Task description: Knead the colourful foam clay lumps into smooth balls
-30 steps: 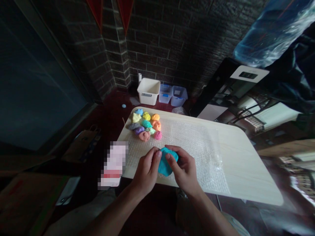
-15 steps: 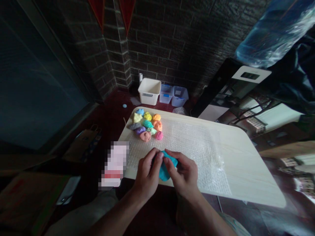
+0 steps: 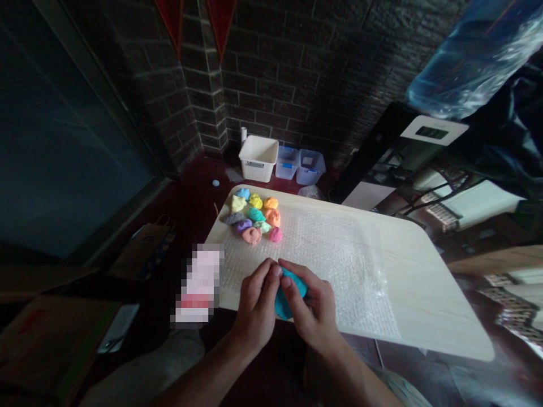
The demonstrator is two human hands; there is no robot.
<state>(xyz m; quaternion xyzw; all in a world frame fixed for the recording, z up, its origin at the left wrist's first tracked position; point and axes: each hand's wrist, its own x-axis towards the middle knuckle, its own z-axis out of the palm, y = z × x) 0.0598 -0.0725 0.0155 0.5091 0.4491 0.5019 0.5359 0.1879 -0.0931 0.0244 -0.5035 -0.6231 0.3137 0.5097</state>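
A lump of teal modelling clay (image 3: 285, 302) is held between both hands above the near edge of the table. My left hand (image 3: 258, 299) grips its left side, the thumb pressed near the top. On the other side, my right hand (image 3: 311, 299) closes around it with the thumb lying across the front. Part of the clay is hidden behind the fingers. Beyond the hands, several coloured clay lumps sit grouped at the table's far left corner, among them a pink lump (image 3: 275, 234), a salmon lump (image 3: 251, 236) and a green lump (image 3: 256, 215).
Bubble wrap (image 3: 339, 254) covers much of the pale table (image 3: 432, 294). A blurred pink-and-white item (image 3: 199, 282) is at the left edge. On the floor behind stand a white basket (image 3: 257, 169) and two clear bins (image 3: 310, 169). A water dispenser (image 3: 432, 131) rises at the right.
Both hands have dipped slightly with the teal clay, and the right hand has come a little closer to the left. The other clay lumps have stayed in place.
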